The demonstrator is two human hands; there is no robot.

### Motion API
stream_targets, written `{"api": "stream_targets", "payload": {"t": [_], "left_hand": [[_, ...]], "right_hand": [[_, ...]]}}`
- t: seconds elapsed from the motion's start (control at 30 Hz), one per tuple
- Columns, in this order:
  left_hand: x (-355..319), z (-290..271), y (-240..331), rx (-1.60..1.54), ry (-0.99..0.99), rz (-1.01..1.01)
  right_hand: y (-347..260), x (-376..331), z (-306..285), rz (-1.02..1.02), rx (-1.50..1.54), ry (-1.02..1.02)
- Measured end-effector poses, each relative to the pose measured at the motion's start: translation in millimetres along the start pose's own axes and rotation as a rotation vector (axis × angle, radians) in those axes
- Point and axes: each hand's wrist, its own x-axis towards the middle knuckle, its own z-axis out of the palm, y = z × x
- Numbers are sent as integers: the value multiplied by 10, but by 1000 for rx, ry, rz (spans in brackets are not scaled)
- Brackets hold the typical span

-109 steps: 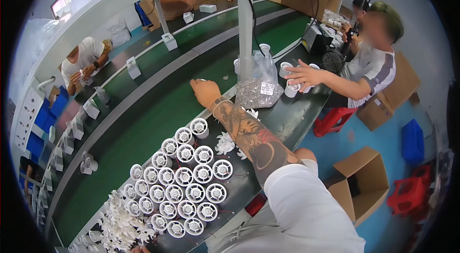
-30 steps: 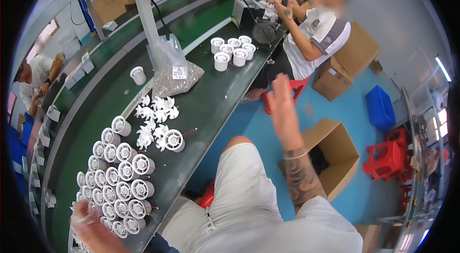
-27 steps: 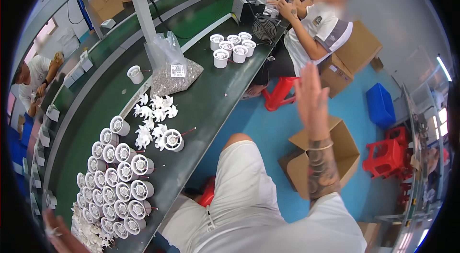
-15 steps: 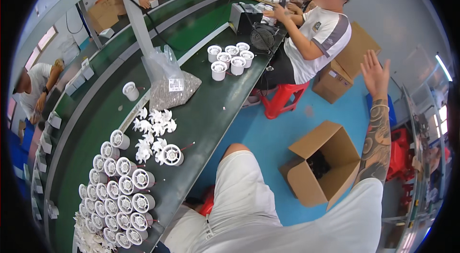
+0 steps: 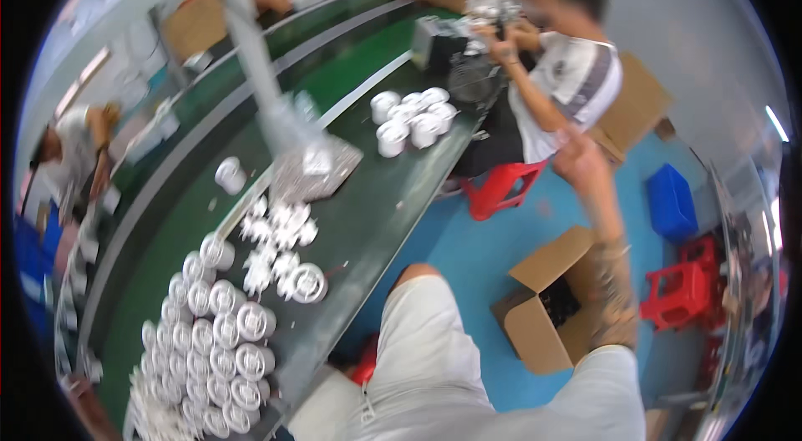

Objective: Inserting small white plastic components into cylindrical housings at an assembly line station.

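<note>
My right hand is raised over the floor, beside the seated co-worker's back. Motion blurs it, but its fingers look stretched out and nothing shows in them. Below it, my tattooed forearm passes in front of an open cardboard box with dark things inside. A blurred skin-coloured part, seemingly my left arm or hand, shows at the lower left rim; its fingers cannot be made out. Between my arms, rows of white round fan housings stand on the green bench, with loose white fan blades beside a single housing.
A plastic bag of small parts leans by a metal post. Several more housings stand farther along the bench. The co-worker sits on a red stool. A blue bin and red stools stand right.
My right hand has swung left and down from its raised, open-palmed position, with the forearm now across the box. A skin-coloured part has come into view at the lower left. The view has shifted slightly.
</note>
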Motion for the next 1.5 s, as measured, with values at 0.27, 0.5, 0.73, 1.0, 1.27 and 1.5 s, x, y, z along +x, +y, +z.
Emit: {"api": "stream_targets", "payload": {"t": [0.27, 0.5, 0.73, 1.0, 1.27, 1.5], "left_hand": [[-595, 3940, -21, -129, -100, -53], [-1117, 3546, -109, 48, -112, 9], [-1631, 3333, -375, -12, -9, -38], [-1639, 3239, -433, -122, 39, -120], [-1643, 3105, -298, -124, 9, -102], [-1585, 3018, -449, -214, 138, -240]], "right_hand": [[-520, -1054, 3700, -371, -254, -314], [-529, -934, 3948, -325, -287, -491], [-874, -940, 3958, -413, -536, -633], [-793, 969, 5116, -544, -309, -502], [-394, 1567, 5734, -297, -388, -975], [-715, 1090, 5147, -353, -457, -1198]]}}
